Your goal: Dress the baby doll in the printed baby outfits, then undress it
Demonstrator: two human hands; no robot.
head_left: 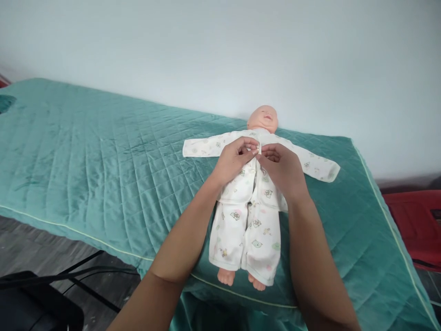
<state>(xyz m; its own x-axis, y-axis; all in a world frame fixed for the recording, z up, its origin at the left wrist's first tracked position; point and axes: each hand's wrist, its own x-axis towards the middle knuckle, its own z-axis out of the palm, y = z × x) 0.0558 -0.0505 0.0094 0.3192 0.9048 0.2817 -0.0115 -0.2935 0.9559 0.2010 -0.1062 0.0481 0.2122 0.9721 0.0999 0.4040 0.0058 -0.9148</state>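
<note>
A baby doll (pixel 263 117) lies on its back, head toward the wall and bare feet toward me. It wears a white baby shirt (pixel 206 146) with small printed animals, the sleeves spread wide, and matching pants (pixel 229 236). At the chest, my left hand (pixel 237 156) pinches one front edge of the shirt between thumb and fingertips. My right hand (pixel 278 164) is closed on the opposite edge, the fingertips of both hands almost meeting. Below them the shirt front parts in a narrow gap. Whatever fastener lies under my fingers is hidden.
A green quilted cover (pixel 103 161) with pale piping spreads over the table beneath the doll. Behind it rises a white wall (pixel 220 50). A red plastic chair (pixel 411 225) stands at the right. Black frame parts (pixel 37 299) show at the lower left above the dark floor.
</note>
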